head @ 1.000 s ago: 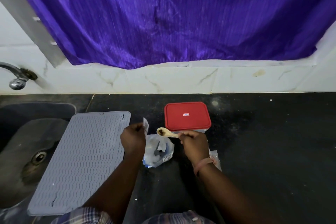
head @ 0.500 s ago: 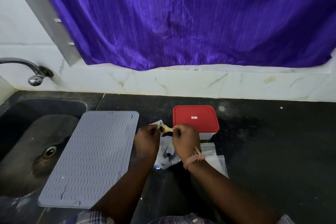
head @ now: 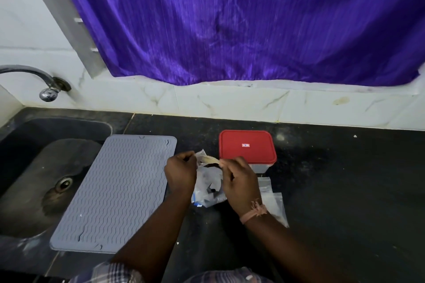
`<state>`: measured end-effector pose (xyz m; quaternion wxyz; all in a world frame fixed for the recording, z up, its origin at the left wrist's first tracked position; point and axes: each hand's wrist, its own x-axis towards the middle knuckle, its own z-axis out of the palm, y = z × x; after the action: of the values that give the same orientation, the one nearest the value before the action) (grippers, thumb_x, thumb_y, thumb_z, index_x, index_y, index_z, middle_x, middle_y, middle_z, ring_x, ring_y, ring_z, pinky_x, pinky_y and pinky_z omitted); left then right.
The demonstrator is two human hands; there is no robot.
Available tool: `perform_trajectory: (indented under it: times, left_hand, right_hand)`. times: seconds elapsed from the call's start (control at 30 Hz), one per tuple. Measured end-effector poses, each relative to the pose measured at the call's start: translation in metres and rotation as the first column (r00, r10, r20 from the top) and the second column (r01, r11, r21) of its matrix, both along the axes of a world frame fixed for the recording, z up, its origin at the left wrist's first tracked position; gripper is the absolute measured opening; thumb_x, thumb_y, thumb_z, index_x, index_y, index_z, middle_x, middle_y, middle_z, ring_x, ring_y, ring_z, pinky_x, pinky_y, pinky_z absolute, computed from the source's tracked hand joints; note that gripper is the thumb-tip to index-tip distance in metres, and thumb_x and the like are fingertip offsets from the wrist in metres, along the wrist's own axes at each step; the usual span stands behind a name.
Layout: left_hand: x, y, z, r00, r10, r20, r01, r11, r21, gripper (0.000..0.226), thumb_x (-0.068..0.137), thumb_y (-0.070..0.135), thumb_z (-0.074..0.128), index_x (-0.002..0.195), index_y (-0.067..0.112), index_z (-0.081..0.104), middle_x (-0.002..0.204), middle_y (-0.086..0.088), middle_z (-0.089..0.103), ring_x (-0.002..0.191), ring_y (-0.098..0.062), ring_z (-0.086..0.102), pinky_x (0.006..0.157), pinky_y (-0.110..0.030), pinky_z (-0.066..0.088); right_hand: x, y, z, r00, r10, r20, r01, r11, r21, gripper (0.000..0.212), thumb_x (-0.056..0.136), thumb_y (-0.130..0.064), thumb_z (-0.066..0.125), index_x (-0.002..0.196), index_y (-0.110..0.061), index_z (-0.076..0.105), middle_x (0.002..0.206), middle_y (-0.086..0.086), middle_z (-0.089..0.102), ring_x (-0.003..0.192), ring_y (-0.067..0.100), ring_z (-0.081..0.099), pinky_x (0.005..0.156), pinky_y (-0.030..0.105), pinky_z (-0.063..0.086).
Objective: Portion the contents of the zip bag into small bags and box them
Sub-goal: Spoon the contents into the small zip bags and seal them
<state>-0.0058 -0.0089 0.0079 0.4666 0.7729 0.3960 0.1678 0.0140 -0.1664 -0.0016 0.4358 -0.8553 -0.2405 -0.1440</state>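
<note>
A clear zip bag (head: 210, 190) with dark contents lies on the black counter between my hands. My left hand (head: 180, 173) pinches the top of a small clear bag (head: 200, 153) held just above it. My right hand (head: 239, 181) grips a wooden spoon (head: 210, 159) whose bowl reaches into the mouth of that small bag. A box with a red lid (head: 247, 147), shut, stands just behind my right hand. Several empty small bags (head: 272, 202) lie under and to the right of my right wrist.
A grey ribbed mat (head: 117, 190) lies left of my hands, partly over the dark sink (head: 34, 167). A tap (head: 46, 85) juts out at far left. A purple curtain (head: 241, 20) hangs over the white tiled wall behind.
The spoon has travelled left from beside the box to the small bag's mouth. My hands have come closer together, and the camera view has shifted.
</note>
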Motion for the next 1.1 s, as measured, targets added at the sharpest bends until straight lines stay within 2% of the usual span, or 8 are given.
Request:
perform_trajectory:
  times: [0.13,0.3,0.47,0.6,0.67,0.8,0.97,1.1]
  left_hand:
    - [-0.004,-0.001,0.009,0.998,0.055,0.019,-0.055,0.998,0.02,0.02,0.096,0.015,0.063,0.102,0.02,0.081,0.1,0.001,0.079,0.081,-0.01,0.067,0.076,-0.024,0.052]
    - [-0.005,-0.007,0.027,0.993,0.023,0.118,-0.027,0.999,0.031,0.02,0.096,0.016,0.065,0.107,0.019,0.081,0.104,0.002,0.079,0.087,-0.011,0.069,0.082,-0.028,0.056]
    - [-0.008,-0.015,0.038,0.982,-0.129,0.142,0.133,0.991,-0.017,0.017,0.095,0.016,0.067,0.104,0.02,0.081,0.094,0.01,0.077,0.081,0.003,0.068,0.067,-0.011,0.05]
    - [-0.007,-0.014,0.047,0.944,-0.293,0.151,0.309,0.946,-0.097,0.016,0.095,0.013,0.068,0.101,0.018,0.082,0.086,0.015,0.076,0.076,0.005,0.07,0.063,-0.002,0.049]
    - [-0.005,-0.014,0.054,0.909,-0.387,0.155,0.408,0.904,-0.132,0.016,0.095,0.012,0.068,0.102,0.017,0.083,0.089,0.011,0.079,0.077,0.005,0.071,0.064,-0.005,0.05]
    - [-0.002,-0.016,0.071,0.823,-0.556,0.116,0.567,0.794,-0.219,0.017,0.094,0.012,0.069,0.1,0.02,0.083,0.09,0.009,0.08,0.068,0.007,0.066,0.062,-0.008,0.046]
    - [0.006,-0.031,0.076,0.753,-0.644,0.134,0.645,0.684,-0.342,0.017,0.096,0.018,0.066,0.099,0.021,0.083,0.096,-0.005,0.08,0.083,-0.017,0.065,0.076,-0.032,0.05]
    - [0.005,-0.055,0.071,0.78,-0.574,0.249,0.615,0.632,-0.471,0.023,0.095,0.033,0.07,0.106,0.015,0.078,0.095,0.001,0.079,0.083,-0.005,0.071,0.072,-0.019,0.052]
  right_hand:
    - [-0.01,-0.021,-0.018,0.966,-0.193,-0.171,0.215,0.968,0.127,0.009,0.089,-0.007,0.065,0.089,-0.016,0.066,0.089,-0.004,0.063,0.082,0.011,0.06,0.073,0.028,0.05]
    - [-0.019,-0.025,-0.047,0.909,-0.229,-0.349,0.217,0.973,-0.073,0.009,0.086,-0.008,0.068,0.081,-0.016,0.068,0.08,0.0,0.066,0.075,0.014,0.061,0.069,0.028,0.048]
    - [-0.015,-0.006,-0.057,0.914,-0.123,-0.387,0.031,0.971,-0.237,0.015,0.093,-0.028,0.062,0.09,-0.02,0.075,0.087,-0.001,0.071,0.083,0.014,0.065,0.078,0.03,0.053]
    - [-0.016,-0.014,-0.059,0.965,-0.19,-0.18,0.103,0.908,-0.405,0.019,0.089,-0.038,0.057,0.09,-0.028,0.073,0.089,-0.005,0.069,0.086,0.021,0.061,0.077,0.036,0.049]
    - [-0.014,-0.02,-0.046,0.97,-0.207,-0.131,0.178,0.963,-0.205,0.019,0.091,-0.03,0.057,0.104,-0.028,0.071,0.101,-0.005,0.068,0.095,0.02,0.06,0.084,0.038,0.049]
    - [0.004,-0.033,0.002,0.911,0.035,-0.411,0.103,0.945,0.31,0.041,0.097,-0.022,0.058,0.137,-0.028,0.056,0.133,-0.011,0.06,0.12,0.007,0.056,0.1,0.024,0.045]
    - [0.014,-0.051,0.04,0.845,0.143,-0.515,0.125,0.884,0.451,0.017,0.094,-0.01,0.067,0.107,-0.018,0.072,0.103,-0.004,0.074,0.098,0.009,0.068,0.084,0.022,0.053]
    - [0.012,-0.068,0.043,0.827,0.093,-0.555,0.257,0.815,0.52,0.007,0.091,-0.005,0.068,0.094,-0.009,0.072,0.091,0.004,0.075,0.086,0.015,0.071,0.076,0.023,0.055]
